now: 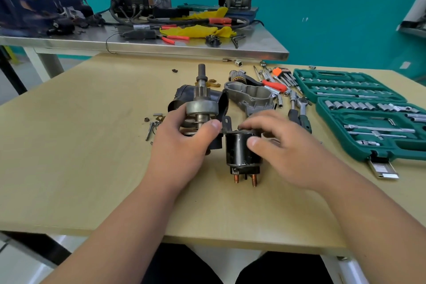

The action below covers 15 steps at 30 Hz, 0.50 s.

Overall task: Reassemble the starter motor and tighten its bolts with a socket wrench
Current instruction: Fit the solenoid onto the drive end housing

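Mid-surface [92,145], a person's left hand [182,143] grips the geared shaft [202,108] of the starter motor [182,94] while the right hand [281,145] clasps the black cylinder [239,152] touching it, seemingly to align them for joining; the socket wrench [302,108] lies just beyond, right.

Head-worn (wide-angle), forward and down — close
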Available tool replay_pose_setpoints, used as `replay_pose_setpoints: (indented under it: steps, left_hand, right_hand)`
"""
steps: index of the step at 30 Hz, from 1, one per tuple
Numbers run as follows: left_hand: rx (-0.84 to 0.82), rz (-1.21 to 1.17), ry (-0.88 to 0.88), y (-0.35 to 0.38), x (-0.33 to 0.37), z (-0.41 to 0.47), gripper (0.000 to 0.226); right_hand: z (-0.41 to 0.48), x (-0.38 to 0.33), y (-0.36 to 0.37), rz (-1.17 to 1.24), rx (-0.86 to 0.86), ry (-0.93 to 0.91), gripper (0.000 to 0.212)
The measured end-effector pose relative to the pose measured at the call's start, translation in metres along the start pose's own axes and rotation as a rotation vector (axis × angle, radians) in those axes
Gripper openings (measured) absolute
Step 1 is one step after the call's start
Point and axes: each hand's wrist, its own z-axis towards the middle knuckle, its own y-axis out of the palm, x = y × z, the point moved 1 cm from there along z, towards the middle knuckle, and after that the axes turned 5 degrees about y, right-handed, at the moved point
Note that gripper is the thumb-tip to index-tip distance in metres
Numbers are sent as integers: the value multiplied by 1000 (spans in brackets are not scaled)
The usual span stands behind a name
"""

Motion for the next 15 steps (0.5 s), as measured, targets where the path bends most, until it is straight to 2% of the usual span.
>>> replay_pose_setpoints:
  steps: [2, 11, 15]
  left_hand:
    - [2, -6, 25, 0, 1, -1, 29]
    - [0, 33, 86, 1, 4, 1, 25]
    - [1, 26, 92, 0, 3, 0, 24]
  right_hand:
    - [9, -9, -15, -103, -7, 6, 9]
    - [46, -52, -40, -605, -225, 19, 39]
    - [52, -62, -40, -720, -298, 46, 41]
